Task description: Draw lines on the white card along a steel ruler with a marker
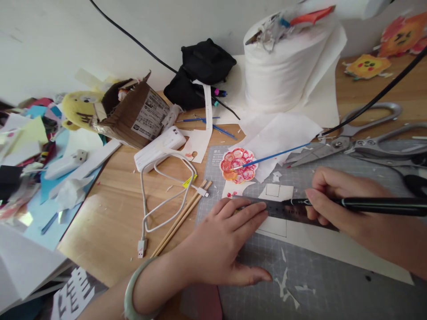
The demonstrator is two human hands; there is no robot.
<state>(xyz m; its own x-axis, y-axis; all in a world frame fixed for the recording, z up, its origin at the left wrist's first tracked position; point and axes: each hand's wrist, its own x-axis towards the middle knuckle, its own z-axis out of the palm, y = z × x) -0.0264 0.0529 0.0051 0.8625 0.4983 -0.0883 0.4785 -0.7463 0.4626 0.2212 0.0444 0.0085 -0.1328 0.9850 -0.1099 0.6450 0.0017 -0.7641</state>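
My left hand (230,242), with a pale green bangle (130,284) on its wrist, lies with fingers stretched out over a dark metal ruler (278,209). Its fingertips press the ruler down onto a strip of white card (320,242) that carries drawn rectangles. In my right hand (340,202) a black pen (383,206) is pinched, its tip at the ruler's upper edge. A small card piece (285,192) with a drawn square lies just above the ruler. Under all this is a grey cutting mat (333,280).
A painted paper flower (237,171) has a blue brush (273,156) across it. Scissors (343,141) lie to the right. A tissue roll (283,66) stands behind. Left are a white cable (144,195), wooden chopsticks (182,218), a power bank (160,146) and a cardboard box (133,111).
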